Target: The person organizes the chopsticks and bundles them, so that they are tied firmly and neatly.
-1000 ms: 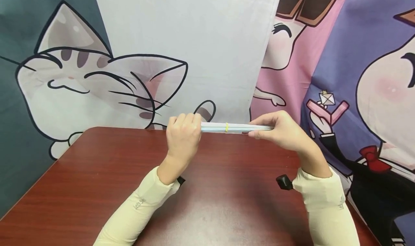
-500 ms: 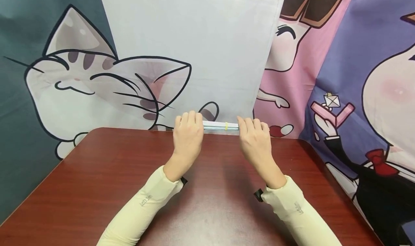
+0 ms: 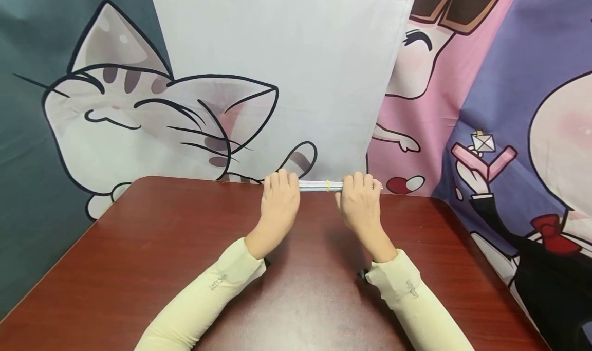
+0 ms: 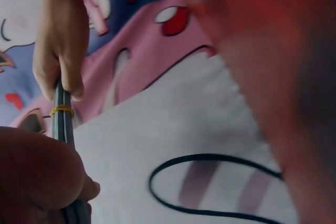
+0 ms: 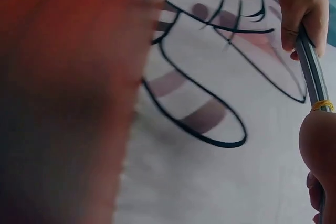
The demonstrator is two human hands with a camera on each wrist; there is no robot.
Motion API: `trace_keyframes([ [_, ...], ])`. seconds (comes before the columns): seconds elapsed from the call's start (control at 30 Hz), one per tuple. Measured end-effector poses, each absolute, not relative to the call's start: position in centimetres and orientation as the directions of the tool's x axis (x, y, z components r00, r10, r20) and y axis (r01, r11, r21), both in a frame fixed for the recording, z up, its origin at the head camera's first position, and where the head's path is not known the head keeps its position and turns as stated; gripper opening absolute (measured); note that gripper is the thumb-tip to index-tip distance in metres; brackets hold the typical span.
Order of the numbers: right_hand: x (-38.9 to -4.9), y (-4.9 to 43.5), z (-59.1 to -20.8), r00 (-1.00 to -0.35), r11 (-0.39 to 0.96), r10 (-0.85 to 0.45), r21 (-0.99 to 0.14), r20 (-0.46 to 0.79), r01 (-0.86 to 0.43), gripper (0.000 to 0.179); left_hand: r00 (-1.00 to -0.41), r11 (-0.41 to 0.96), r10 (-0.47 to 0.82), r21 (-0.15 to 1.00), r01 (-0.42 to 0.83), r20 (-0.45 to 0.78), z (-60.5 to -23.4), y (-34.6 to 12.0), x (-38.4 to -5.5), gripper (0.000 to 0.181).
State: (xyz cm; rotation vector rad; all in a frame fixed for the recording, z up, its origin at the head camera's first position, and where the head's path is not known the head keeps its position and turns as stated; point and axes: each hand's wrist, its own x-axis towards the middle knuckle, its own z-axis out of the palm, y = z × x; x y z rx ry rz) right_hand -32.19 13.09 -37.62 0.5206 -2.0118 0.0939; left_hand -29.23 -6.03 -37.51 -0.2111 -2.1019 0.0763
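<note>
A thin, straight bundle of pale layered strips [image 3: 313, 186] is held level above the table's far edge; its exact kind cannot be told. A yellow band [image 3: 328, 185] circles its middle. My left hand [image 3: 279, 202] grips the left part, fingers curled over the top. On the right part, my right hand [image 3: 361, 199] grips it the same way, and a small pale tip shows past the fingers. Seen from the left wrist, the bundle [image 4: 64, 127] runs between both hands, with grey and dark layers on its edge. The right wrist view shows the band [image 5: 322, 105] close beside the right hand [image 5: 320, 145].
A reddish-brown table [image 3: 305, 299] with rounded far corners lies below the hands. Right behind it hangs a cloth [image 3: 287, 42] printed with a cartoon cat and figures. Pale sleeves [image 3: 203, 302] cover both forearms, with small black devices at the wrists.
My right hand has shifted left along the bundle and turned, from pinching its right end to gripping it from above. The left hand keeps its grip. The view has drifted slightly.
</note>
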Motion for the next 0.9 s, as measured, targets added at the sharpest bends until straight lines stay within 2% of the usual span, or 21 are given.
trace_keyframes([
  [0.1,-32.2,13.3,-38.4,-0.447,0.91,-0.326,0.148,0.833,-0.387,0.016,-0.531,0.98,0.199,-0.151,0.133,0.824,-38.3,-6.0,-29.4,0.037],
  [0.2,-32.1,13.1,-38.7,-0.453,0.913,-0.322,0.146,0.831,-0.381,0.016,-0.565,0.98,0.199,-0.152,0.131,0.801,-38.4,-6.2,-29.4,0.038],
  [0.3,-31.9,12.8,-38.6,-0.437,0.915,-0.312,0.143,0.844,-0.377,0.017,-0.534,0.981,0.194,-0.156,0.116,0.823,-38.2,-6.3,-29.4,0.035],
  [0.43,-31.6,12.7,-38.6,-0.426,0.918,-0.294,0.13,0.856,-0.374,0.017,-0.443,0.98,0.199,-0.165,0.114,0.874,-38.0,-6.3,-29.4,0.031],
  [0.57,-31.3,12.7,-38.5,-0.425,0.917,-0.287,0.118,0.858,-0.38,0.015,-0.436,0.979,0.2,-0.163,0.121,0.877,-38.0,-6.3,-29.3,0.029],
  [0.67,-31.2,12.8,-38.7,-0.434,0.911,-0.291,0.109,0.853,-0.398,0.014,-0.488,0.979,0.203,-0.162,0.124,0.849,-38.2,-6.3,-29.2,0.021],
  [0.73,-31.3,12.8,-39.1,-0.464,0.903,-0.306,0.099,0.831,-0.418,0.014,-0.54,0.979,0.205,-0.158,0.131,0.816,-38.5,-6.4,-29.2,0.014],
  [0.8,-31.5,12.9,-39.8,-0.536,0.893,-0.335,0.079,0.775,-0.444,0.016,-0.6,0.979,0.205,-0.156,0.133,0.774,-39.1,-6.5,-29.2,0.008],
  [0.9,-31.7,12.9,-41.3,-0.688,0.878,-0.392,0.025,0.61,-0.478,0.018,-0.709,0.978,0.206,-0.131,0.159,0.675,-40.3,-6.8,-29.2,0.007],
])
